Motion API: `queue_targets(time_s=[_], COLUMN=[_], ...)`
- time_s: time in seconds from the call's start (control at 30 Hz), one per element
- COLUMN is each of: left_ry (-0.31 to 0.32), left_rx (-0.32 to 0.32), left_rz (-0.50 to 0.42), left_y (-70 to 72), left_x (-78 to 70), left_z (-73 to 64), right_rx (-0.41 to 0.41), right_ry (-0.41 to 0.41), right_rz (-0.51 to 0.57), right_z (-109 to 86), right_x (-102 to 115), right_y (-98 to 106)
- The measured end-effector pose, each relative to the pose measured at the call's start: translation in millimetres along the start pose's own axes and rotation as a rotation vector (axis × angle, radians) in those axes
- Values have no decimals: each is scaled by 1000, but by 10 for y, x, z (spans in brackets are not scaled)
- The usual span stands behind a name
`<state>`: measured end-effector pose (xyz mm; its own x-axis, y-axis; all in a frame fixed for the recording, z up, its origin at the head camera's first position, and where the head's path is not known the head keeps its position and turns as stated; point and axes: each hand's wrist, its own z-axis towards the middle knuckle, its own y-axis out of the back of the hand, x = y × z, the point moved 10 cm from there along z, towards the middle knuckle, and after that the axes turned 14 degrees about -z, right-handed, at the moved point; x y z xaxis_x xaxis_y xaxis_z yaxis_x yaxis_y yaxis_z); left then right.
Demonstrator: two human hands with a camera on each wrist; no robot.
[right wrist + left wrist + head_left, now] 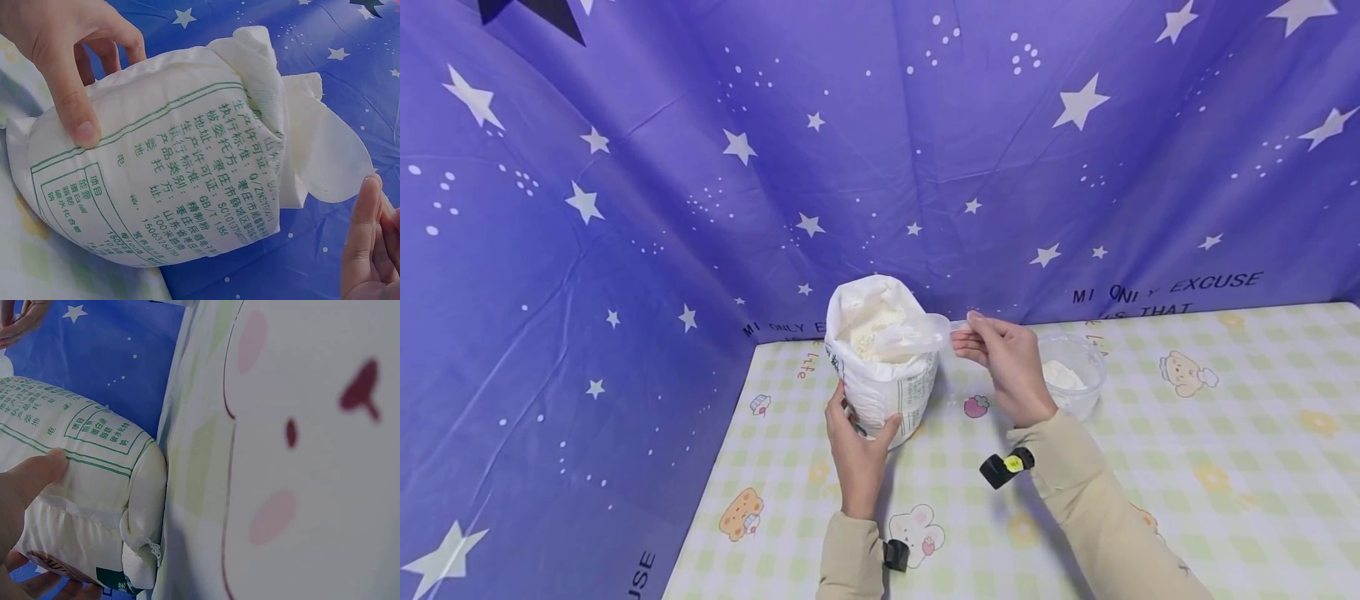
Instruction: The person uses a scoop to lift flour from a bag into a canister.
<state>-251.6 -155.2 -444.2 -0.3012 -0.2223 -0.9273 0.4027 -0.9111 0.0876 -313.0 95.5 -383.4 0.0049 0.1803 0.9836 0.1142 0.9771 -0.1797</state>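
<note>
Head view bright | wrist views dimmer (greyish) | tablecloth (1247,417) softly shadowed

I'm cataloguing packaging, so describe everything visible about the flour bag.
The flour bag is white, creased and cloth-like, with green lines and Chinese text, plus brown and dark-green print near its base. It stands mouth up on the checked tablecloth before the starry curtain, its open rim uneven, off-white powder inside. The left hand grips its lower part; the right hand holds a translucent scoop over its rim; whether they touch is unclear.

Hands (62,47) hold a white bag (156,169) and scoop (337,156).
</note>
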Motion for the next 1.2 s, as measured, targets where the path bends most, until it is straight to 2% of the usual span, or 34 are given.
queue_targets(time_s=[0.3,0.57,1.07,1.2], left_ry=[10,18,14,20], left_rx=[-1,-6,-12,-10], left_rz=[-2,8,8,12], left_y=[-6,-8,-6,-10], left_x=[1,11,-5,0], left_z=[-10,-10,-10,-15], right_rx=[3,11,13,21], right_ry=[17,26,32,36], right_rz=[38,123,192,247], right_z=[-51,-114,-204,-222], right_x=[41,84,81,83], right_y=[136,313,754,868])
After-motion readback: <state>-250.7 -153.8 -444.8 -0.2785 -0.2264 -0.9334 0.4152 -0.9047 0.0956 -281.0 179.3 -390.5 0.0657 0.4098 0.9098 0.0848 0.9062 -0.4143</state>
